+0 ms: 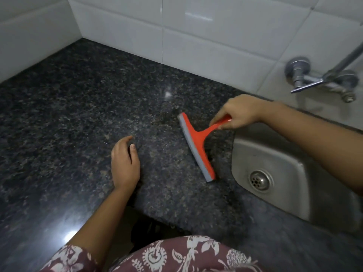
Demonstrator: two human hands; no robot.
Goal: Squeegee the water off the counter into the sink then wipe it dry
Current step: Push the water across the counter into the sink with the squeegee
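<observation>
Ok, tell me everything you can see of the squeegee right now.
The squeegee is T-shaped, seemingly orange-red plastic, with a grey rubber-like strip along its wide blade. The blade lies on the dark speckled counter, running diagonally, its strip edge facing away from the steel sink just beside it. The right hand grips the short handle; the left hand rests apart.
</observation>
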